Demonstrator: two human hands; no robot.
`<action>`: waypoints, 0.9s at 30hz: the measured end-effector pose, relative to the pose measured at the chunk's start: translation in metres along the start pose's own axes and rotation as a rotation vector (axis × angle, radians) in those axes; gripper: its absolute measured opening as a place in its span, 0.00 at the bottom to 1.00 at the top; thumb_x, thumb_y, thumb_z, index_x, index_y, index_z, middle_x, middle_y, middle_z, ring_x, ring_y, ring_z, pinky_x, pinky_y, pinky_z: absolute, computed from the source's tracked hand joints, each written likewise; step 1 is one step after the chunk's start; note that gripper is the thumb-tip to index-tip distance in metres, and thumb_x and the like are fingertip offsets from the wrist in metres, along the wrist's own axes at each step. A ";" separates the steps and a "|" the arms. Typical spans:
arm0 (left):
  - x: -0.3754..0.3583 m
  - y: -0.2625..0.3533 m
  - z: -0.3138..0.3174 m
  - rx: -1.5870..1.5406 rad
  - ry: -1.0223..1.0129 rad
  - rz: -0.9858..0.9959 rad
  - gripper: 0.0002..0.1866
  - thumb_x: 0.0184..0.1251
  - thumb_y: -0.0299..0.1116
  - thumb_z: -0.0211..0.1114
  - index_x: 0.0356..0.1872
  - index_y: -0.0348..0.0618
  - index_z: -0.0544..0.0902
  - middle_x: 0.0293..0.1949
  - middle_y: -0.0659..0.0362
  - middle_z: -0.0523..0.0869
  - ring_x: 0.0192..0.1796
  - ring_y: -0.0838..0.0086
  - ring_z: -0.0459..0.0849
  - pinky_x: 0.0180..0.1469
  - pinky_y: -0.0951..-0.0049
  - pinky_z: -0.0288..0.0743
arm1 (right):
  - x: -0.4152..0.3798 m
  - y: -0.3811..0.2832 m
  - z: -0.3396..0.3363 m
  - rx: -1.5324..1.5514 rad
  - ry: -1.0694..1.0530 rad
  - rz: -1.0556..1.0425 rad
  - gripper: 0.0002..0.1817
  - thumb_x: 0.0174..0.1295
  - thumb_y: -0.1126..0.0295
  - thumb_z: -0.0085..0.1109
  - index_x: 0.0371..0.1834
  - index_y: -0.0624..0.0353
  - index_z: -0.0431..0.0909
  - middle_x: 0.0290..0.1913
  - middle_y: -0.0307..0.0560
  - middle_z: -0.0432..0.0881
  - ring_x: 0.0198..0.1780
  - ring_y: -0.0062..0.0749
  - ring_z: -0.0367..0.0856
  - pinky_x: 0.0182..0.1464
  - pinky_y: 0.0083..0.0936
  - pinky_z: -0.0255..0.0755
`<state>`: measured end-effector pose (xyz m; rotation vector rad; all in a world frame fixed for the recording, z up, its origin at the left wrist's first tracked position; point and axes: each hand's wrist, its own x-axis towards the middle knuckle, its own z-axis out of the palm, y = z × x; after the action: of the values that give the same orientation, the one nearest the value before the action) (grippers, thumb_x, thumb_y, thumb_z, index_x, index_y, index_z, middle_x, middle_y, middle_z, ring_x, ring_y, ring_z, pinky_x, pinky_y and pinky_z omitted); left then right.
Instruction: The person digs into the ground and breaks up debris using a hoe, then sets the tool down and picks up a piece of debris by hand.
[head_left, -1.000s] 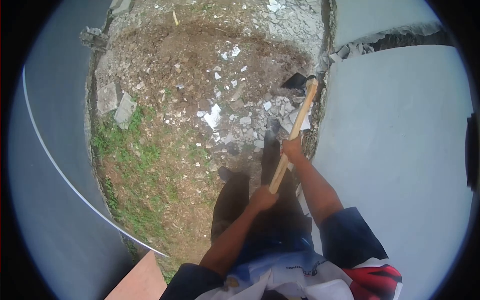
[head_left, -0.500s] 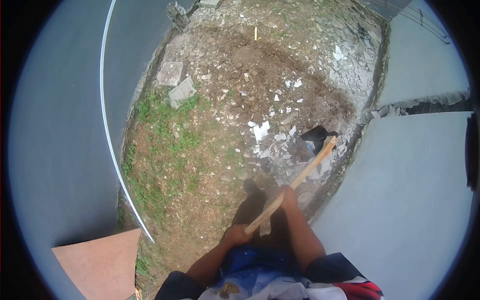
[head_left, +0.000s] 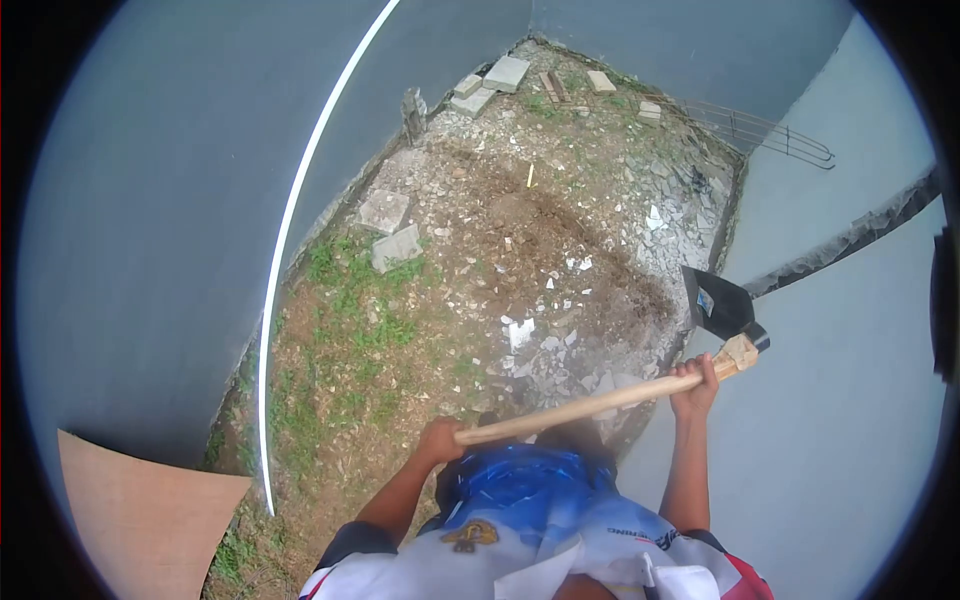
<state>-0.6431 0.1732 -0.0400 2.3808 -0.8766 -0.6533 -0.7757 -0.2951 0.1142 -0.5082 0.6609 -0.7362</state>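
A hoe with a pale wooden handle (head_left: pixel 590 402) and a wide black blade (head_left: pixel 718 303) is held across the front of my body. My left hand (head_left: pixel 440 440) is closed round the butt end of the handle. Higher up, close to the head, my right hand (head_left: pixel 695 385) wraps the handle with its fingers. The blade is raised off the ground at the right, in front of the grey wall, and bears a small blue label. Below lies broken rubble (head_left: pixel 560 360) with white shards among brown soil.
Concrete blocks (head_left: pixel 397 248) lie at the left of the ground, with more at the far end. A white strip (head_left: pixel 268 350) runs along the left wall. A brown board (head_left: pixel 150 510) stands lower left. Rebar (head_left: pixel 770 132) juts out at the upper right. Grey walls (head_left: pixel 810 400) close in the plot.
The hoe's head has come up off the rubble and swung right. My right hand has risen with it and sits nearer the head. The camera view has tilted up.
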 end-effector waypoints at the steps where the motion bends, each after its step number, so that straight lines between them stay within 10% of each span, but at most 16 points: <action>1: -0.011 -0.010 -0.014 0.014 0.052 -0.009 0.08 0.46 0.34 0.70 0.28 0.46 0.83 0.34 0.53 0.85 0.43 0.51 0.82 0.47 0.55 0.76 | -0.011 0.008 -0.004 -0.007 0.055 0.045 0.09 0.68 0.61 0.60 0.35 0.49 0.72 0.25 0.35 0.69 0.27 0.26 0.68 0.40 0.34 0.69; 8: -0.064 -0.042 -0.093 0.163 0.394 -0.163 0.06 0.42 0.30 0.70 0.23 0.47 0.82 0.31 0.54 0.83 0.40 0.54 0.82 0.43 0.56 0.74 | -0.043 0.096 -0.061 0.045 0.424 0.276 0.12 0.61 0.66 0.63 0.26 0.49 0.68 0.22 0.35 0.68 0.23 0.27 0.67 0.35 0.32 0.71; 12: -0.039 -0.032 -0.167 0.232 0.525 -0.233 0.06 0.42 0.30 0.70 0.23 0.47 0.82 0.31 0.54 0.84 0.40 0.55 0.82 0.43 0.57 0.72 | -0.052 0.119 -0.029 -0.025 0.402 0.341 0.06 0.68 0.67 0.56 0.39 0.53 0.70 0.30 0.39 0.71 0.32 0.30 0.72 0.40 0.33 0.74; 27: 0.061 -0.067 -0.188 0.331 0.469 -0.316 0.05 0.43 0.30 0.70 0.24 0.52 0.85 0.31 0.60 0.82 0.43 0.59 0.81 0.44 0.58 0.67 | 0.080 0.220 -0.065 -0.033 0.491 0.530 0.08 0.67 0.66 0.58 0.32 0.52 0.71 0.27 0.37 0.73 0.32 0.31 0.76 0.44 0.37 0.79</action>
<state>-0.4613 0.2314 0.0446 2.8307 -0.4323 -0.0379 -0.6797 -0.2265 -0.0977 -0.1587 1.2106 -0.3419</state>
